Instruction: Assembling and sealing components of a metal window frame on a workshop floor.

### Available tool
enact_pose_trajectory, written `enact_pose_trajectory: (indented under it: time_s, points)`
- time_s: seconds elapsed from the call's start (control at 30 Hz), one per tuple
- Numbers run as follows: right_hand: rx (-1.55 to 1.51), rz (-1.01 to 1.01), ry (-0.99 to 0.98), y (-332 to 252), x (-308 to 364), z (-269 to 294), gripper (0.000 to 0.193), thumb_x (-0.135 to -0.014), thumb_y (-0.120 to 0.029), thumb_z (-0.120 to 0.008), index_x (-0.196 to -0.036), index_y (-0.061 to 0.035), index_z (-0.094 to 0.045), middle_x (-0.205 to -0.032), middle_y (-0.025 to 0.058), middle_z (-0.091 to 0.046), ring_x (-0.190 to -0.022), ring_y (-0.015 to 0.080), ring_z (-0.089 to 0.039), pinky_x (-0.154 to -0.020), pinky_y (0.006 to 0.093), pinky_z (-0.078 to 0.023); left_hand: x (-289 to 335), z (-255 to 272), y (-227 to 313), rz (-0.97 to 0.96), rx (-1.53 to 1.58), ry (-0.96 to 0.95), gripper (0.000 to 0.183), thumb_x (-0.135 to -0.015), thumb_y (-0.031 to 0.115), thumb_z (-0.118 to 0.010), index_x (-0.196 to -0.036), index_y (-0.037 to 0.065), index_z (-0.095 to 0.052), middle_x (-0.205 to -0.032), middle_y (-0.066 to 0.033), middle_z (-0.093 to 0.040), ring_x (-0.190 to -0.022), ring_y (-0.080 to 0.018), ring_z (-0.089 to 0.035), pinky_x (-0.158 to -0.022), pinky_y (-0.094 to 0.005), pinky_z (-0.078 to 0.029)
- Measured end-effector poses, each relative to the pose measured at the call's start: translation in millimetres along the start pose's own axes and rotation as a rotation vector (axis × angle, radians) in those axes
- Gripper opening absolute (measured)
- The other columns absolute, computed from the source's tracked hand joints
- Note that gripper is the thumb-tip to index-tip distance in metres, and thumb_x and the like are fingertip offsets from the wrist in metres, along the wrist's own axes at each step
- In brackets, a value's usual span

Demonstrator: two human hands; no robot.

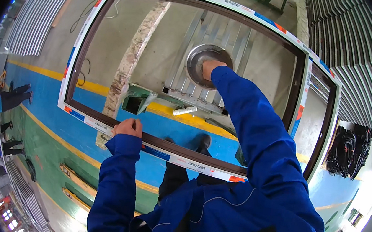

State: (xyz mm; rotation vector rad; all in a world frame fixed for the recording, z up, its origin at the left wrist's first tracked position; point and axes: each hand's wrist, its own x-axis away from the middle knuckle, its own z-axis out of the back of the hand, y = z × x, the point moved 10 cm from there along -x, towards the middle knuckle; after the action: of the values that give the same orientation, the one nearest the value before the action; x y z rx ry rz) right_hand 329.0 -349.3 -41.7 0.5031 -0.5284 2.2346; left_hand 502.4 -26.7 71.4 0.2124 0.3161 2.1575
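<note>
So there's this shiny round metal bowl (195, 66), smooth-walled and dull grey inside, sitting on a slatted metal rack (190, 90) that you see through the big opening of a window frame (192, 164). The right hand (213, 69) is down in the bowl, fingertips hidden, so I can't tell if they're spread or pinching something.

The left hand (128, 128) is at the frame's near rail, bent fingers bunched together. Can't tell from this angle whether it's clamped on or just resting.

The frame is a long rectangle with 2 openings, 1 wide and 1 narrow: dark brown inner edges, with white film plus blue and orange patches on the outer face. Under it runs a rough, blotchy pale beam (130, 57), and near that there's a boxy green metal bracket (137, 101) and a small white cylinder (185, 111).

Farther out, the floor (142, 175) goes grey, yellow, blue and green in smooth bands. There are 2 stacks of long ridged metal profiles, the left stack (44, 10) and the right stack (362, 58), plus a lumpy black bundle (349, 150) below the right stack.
</note>
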Motion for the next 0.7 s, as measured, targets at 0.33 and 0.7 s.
enact_pose_trajectory:
  time_s: [0.33,0.7]
  points:
    - [-0.162,0.043,0.242,-12,33,42,0.052,-0.081,-0.027,-0.055,-0.129,-0.0082,-0.048,-0.096,0.0223,-0.069,-0.086,0.0386,-0.068,-0.073,0.0500,-0.053,-1,-11,-12,-0.070,-0.092,-0.054,0.027,-0.090,0.028,-0.055,-0.076,0.007,-0.061,-0.078,-0.0153,-0.064,-0.074,-0.0369,-0.059,-0.069,-0.0463,-0.042]
    - [-0.369,-0.713,0.416,230,184,71,0.097,-0.081,-0.036,-0.058,-0.150,0.0006,0.000,-0.097,0.0228,-0.068,-0.089,0.0380,-0.067,-0.077,0.0456,-0.052,-6,-18,-9,-0.036,-0.062,-0.090,0.033,-0.093,0.034,-0.053,-0.086,0.004,-0.065,-0.081,-0.0201,-0.065,-0.075,-0.0401,-0.062,-0.067,-0.0468,-0.047]
